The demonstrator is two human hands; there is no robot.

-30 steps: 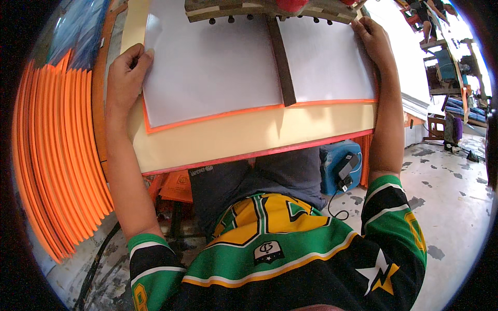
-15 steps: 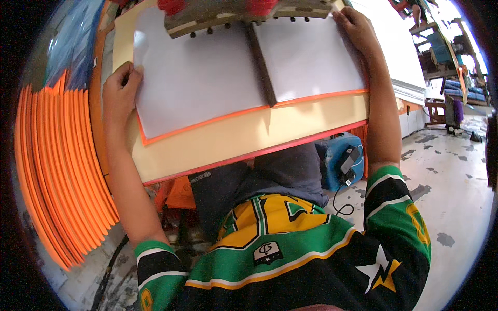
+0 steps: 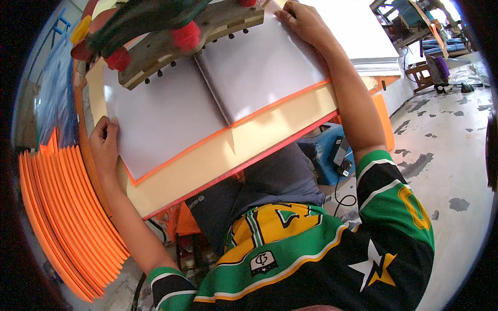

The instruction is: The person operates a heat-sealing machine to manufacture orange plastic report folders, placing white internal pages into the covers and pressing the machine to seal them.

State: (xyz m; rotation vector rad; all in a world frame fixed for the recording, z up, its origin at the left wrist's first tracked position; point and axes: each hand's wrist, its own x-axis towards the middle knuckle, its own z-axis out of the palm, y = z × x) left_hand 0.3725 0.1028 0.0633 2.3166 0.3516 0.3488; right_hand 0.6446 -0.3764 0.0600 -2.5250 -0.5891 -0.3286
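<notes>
A wide open booklet of white sheets (image 3: 161,119) with an orange cover edge lies on a cream board table (image 3: 176,184). My left hand (image 3: 105,142) is closed at its left edge, fingers curled and thumb by the paper. At the far right edge my right hand (image 3: 305,23) grips the booklet, fingers bent around it. Across its far side a grey metal machine bar (image 3: 207,39) with small black knobs and red fittings covers part of the pages. A dark, narrow line runs along the fold.
A tall stack of orange folded booklets (image 3: 72,217) stands at the left, close to my left forearm. White paper (image 3: 376,65) is piled at the right. Under the table sits a blue object (image 3: 329,160) with a black adapter (image 3: 340,155) and cable.
The view has shifted and tilted, and more of the machine shows. The broad dark strip along the fold has become a thin line. Both hands keep their hold on the booklet.
</notes>
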